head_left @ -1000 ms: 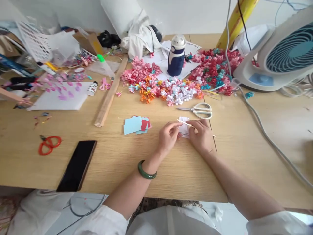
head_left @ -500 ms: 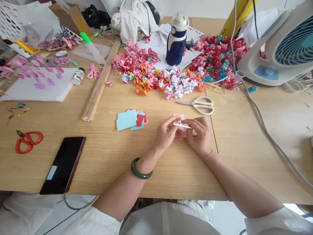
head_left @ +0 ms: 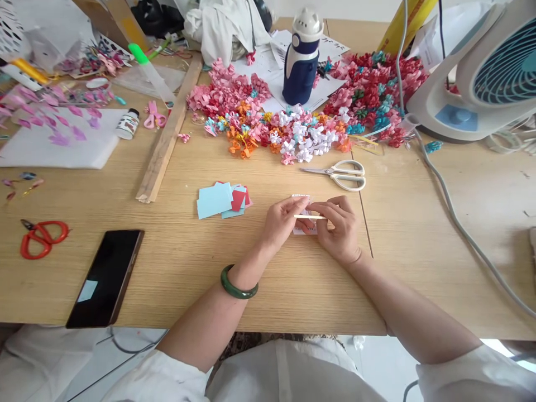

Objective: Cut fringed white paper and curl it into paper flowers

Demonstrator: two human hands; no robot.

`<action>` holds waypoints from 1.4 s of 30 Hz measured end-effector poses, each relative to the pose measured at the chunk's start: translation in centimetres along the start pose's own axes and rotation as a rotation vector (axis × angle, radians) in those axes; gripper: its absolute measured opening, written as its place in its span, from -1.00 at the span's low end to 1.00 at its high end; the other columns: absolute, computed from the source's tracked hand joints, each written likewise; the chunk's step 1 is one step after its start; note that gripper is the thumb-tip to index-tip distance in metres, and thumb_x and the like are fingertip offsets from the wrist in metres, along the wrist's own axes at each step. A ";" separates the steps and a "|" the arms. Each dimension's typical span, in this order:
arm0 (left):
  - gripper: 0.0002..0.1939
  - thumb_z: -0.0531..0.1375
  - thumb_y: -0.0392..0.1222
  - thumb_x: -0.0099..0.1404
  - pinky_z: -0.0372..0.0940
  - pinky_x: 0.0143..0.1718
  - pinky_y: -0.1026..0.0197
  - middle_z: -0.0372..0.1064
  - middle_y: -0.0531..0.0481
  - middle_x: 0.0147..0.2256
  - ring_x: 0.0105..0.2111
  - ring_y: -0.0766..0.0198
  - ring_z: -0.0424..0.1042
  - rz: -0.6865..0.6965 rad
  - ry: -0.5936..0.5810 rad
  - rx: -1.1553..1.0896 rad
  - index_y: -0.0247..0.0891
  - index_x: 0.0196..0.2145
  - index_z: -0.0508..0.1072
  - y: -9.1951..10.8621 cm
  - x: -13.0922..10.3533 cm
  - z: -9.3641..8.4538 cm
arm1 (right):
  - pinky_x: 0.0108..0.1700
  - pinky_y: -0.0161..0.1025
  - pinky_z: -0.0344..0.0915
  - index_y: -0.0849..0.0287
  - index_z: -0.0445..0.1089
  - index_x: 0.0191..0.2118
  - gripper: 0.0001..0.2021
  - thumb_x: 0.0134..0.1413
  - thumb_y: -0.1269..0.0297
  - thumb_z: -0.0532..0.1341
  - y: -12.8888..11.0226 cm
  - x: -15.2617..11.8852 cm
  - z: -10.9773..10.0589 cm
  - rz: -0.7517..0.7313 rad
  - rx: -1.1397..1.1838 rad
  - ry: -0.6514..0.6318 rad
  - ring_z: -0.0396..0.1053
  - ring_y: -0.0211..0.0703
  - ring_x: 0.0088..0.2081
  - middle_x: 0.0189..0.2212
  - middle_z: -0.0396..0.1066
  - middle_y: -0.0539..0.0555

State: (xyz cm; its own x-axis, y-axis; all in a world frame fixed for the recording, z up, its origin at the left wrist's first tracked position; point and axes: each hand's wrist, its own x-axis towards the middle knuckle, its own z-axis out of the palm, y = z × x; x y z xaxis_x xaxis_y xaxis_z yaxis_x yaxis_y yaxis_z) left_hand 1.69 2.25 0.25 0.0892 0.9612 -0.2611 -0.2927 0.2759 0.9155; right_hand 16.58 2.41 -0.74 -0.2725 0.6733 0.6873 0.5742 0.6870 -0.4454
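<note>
A thin pale stick [head_left: 309,216] is pinched in the fingers of my right hand [head_left: 341,231] and points left across to my other hand. My left hand [head_left: 280,223], a green bangle on its wrist, is closed at the fingertips beside the stick; a small pale piece between the two hands is mostly hidden. Beneath the fingers lies a small white printed paper [head_left: 298,231], partly covered. White-handled scissors [head_left: 348,175] rest on the table just beyond my hands. To the left sits a small stack of light blue and red paper cards [head_left: 214,200].
A heap of folded paper flowers [head_left: 310,137] spreads along the back, around a blue bottle [head_left: 301,70]. A fan [head_left: 460,106] stands at the right with a grey cable. At left are a wooden bar [head_left: 167,139], a phone [head_left: 106,279] and red-handled cutters [head_left: 44,237].
The view has shifted slightly, so everything sits a little higher and further left. The stick now looks more level between my hands. Both hands stay close together over the printed paper.
</note>
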 end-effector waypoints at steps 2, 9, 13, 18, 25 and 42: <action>-0.63 0.31 0.08 0.20 0.33 -0.59 0.32 0.45 0.04 -0.53 -0.64 0.37 0.41 0.000 -0.035 0.015 -0.34 -0.31 0.55 0.0 0.1 -0.2 | -0.26 -0.10 0.39 0.11 0.54 -0.19 -0.59 -0.03 0.64 0.08 0.0 0.0 0.0 -0.013 0.015 -0.008 0.33 -0.06 -0.31 -0.30 0.62 0.03; -0.71 0.40 -0.02 0.09 0.13 -0.68 0.38 0.36 0.12 -0.60 -0.69 0.50 0.23 0.076 0.049 -0.037 -0.32 -0.40 0.55 -0.5 0.5 -0.5 | -0.33 -0.17 0.36 0.08 0.49 -0.18 -0.58 -0.02 0.64 0.04 -0.2 0.0 -0.4 0.051 0.002 -0.030 0.36 -0.07 -0.30 -0.35 0.57 0.02; -0.78 0.34 -0.09 0.17 0.16 -0.68 0.38 0.37 0.08 -0.63 -0.69 0.46 0.26 0.079 0.047 0.004 -0.34 -0.41 0.55 -0.5 0.4 -0.4 | -0.42 -0.22 0.26 0.12 0.46 -0.32 -0.67 -0.08 0.63 0.05 0.0 0.4 -1.0 0.104 -0.194 -0.031 0.36 -0.10 -0.38 -0.50 0.49 0.02; -0.77 0.32 -0.06 0.19 0.18 -0.73 0.39 0.54 -0.04 -0.39 -0.66 0.46 0.34 0.132 0.081 0.102 -0.31 -0.38 0.53 -0.3 0.1 -0.7 | -0.51 -0.29 0.13 0.15 0.46 -0.48 -0.76 -0.05 0.53 0.08 0.3 0.2 -1.2 0.178 -0.162 -0.206 0.30 -0.25 -0.55 -0.57 0.42 0.01; -0.80 0.28 -0.11 0.22 0.16 -0.77 0.41 0.54 -0.03 -0.42 -0.71 0.48 0.33 0.143 0.055 0.192 -0.33 -0.37 0.52 -0.2 0.1 -1.0 | -0.37 -0.22 0.25 0.14 0.49 -0.32 -0.77 -0.01 0.50 0.11 0.7 0.5 -1.1 0.143 -0.215 -0.162 0.39 -0.11 -0.37 -0.44 0.53 0.04; -0.71 0.36 -0.04 0.15 0.45 -0.53 0.33 0.54 -0.03 -0.43 -0.59 0.40 0.47 0.105 -0.014 0.066 -0.35 -0.32 0.53 -0.3 0.0 -0.8 | -0.24 -0.14 0.27 0.10 0.53 -0.18 -0.83 0.31 0.27 0.16 0.8 0.9 -1.2 0.139 -0.043 -0.090 0.31 -0.13 -0.36 -0.45 0.45 0.03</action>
State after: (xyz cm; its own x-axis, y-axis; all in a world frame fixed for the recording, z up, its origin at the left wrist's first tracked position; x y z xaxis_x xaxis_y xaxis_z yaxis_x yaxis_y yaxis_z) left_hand 1.04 2.18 -0.22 0.0745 0.9844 -0.1592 -0.2379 0.1726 0.9558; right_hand 17.67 3.25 0.24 -0.2551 0.7838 0.5661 0.6433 0.5747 -0.5058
